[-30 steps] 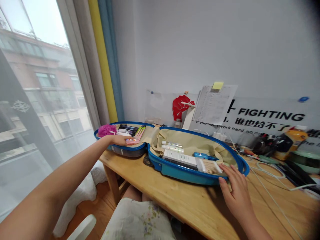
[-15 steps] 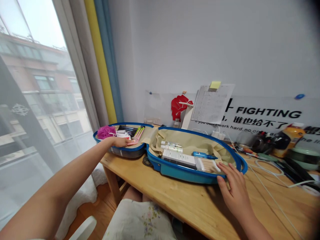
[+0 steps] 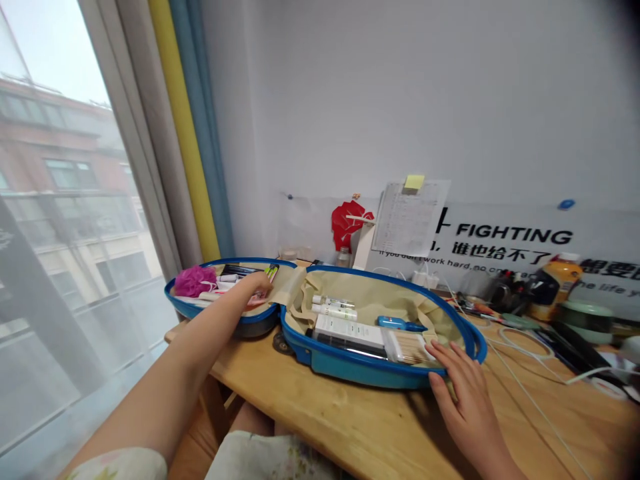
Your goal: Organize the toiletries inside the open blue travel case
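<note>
A blue case [image 3: 367,379] lies open on the wooden table. My left hand [image 3: 257,285] reaches into its left half, over the pens [image 3: 271,271]; the fingers are mostly hidden, so what they hold is unclear. Left of it are a purple mesh puff [image 3: 195,281] and white tubes. My right hand [image 3: 460,387] rests on the near right rim of the right half with its fingers spread, holding nothing. Beside its fingertips lies a pack of cotton swabs [image 3: 407,348]. Further in are a white box [image 3: 350,329], a blue bottle [image 3: 400,324] and small white tubes [image 3: 335,311].
Cables [image 3: 525,339], an orange bottle [image 3: 555,287] and a green round container [image 3: 586,321] are on the table [image 3: 310,413] to the right. Behind stand a wall poster [image 3: 515,233] and a pinned paper [image 3: 413,217]. Curtains and a window are at the left.
My left hand has moved right within the left half, from the pink item to the pens. My right hand has stayed at the rim. The view has shifted slightly.
</note>
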The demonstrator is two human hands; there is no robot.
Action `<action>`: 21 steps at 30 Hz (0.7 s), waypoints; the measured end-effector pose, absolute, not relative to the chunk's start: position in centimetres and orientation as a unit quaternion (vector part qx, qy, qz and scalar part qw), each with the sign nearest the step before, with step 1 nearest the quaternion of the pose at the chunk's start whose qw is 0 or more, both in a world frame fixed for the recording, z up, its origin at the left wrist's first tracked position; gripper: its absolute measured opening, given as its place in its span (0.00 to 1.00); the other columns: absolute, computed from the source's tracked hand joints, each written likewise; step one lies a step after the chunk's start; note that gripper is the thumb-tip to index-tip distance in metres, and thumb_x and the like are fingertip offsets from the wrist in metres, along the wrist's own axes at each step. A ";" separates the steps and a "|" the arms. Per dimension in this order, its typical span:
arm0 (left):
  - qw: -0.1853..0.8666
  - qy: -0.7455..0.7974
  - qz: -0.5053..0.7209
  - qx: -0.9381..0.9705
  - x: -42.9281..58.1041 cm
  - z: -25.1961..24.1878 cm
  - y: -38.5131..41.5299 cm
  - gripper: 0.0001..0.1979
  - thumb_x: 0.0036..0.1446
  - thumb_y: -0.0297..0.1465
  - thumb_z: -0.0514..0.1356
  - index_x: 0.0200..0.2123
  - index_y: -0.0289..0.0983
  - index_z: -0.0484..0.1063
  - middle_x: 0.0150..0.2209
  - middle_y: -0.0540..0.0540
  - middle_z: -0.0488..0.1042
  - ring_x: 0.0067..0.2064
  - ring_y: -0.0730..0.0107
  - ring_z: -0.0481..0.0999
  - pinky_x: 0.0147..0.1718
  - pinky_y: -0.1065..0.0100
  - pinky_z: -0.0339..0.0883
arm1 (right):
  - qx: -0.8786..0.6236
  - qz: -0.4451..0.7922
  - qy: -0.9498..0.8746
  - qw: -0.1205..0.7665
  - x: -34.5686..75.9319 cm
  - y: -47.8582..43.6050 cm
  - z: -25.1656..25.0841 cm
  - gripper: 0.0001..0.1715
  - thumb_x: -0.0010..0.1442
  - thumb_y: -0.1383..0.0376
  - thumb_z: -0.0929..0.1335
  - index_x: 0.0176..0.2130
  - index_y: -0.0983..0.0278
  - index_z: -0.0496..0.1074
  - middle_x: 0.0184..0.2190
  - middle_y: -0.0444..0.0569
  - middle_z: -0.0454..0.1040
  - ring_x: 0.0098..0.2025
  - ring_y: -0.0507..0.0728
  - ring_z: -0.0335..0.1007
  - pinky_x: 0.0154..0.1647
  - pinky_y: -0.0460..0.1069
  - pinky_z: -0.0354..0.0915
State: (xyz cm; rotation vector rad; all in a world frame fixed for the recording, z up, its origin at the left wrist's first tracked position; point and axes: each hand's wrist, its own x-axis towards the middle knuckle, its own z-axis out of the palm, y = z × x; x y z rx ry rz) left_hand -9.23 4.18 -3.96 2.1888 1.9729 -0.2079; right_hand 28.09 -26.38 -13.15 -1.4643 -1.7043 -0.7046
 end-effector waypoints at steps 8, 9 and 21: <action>0.081 0.676 -0.087 0.727 -9.3 -4.8 4.6 0.18 0.60 0.38 0.58 0.50 0.35 0.67 0.50 0.43 0.69 0.47 0.61 0.72 0.44 0.56 0.70 | -0.582 -0.258 -0.665 0.390 28.1 -26.4 -13.3 0.21 0.63 0.58 0.58 0.53 0.59 0.65 0.52 0.52 0.71 0.59 0.65 0.60 0.57 0.65 0.56; 0.079 0.676 -0.083 0.728 -9.2 -4.8 4.4 0.17 0.59 0.37 0.59 0.48 0.34 0.69 0.48 0.42 0.71 0.46 0.60 0.73 0.44 0.59 0.69 | -0.583 -0.254 -0.664 0.392 28.1 -26.4 -13.3 0.21 0.63 0.57 0.58 0.53 0.59 0.65 0.52 0.52 0.70 0.59 0.65 0.60 0.57 0.65 0.56; 0.025 0.603 0.113 0.790 -6.0 -0.4 0.6 0.19 0.62 0.38 0.48 0.49 0.35 0.69 0.45 0.41 0.76 0.45 0.64 0.75 0.38 0.71 0.66 | -0.602 -0.225 -0.657 0.394 28.2 -26.4 -13.5 0.21 0.63 0.56 0.58 0.52 0.59 0.67 0.51 0.52 0.71 0.60 0.65 0.59 0.58 0.67 0.53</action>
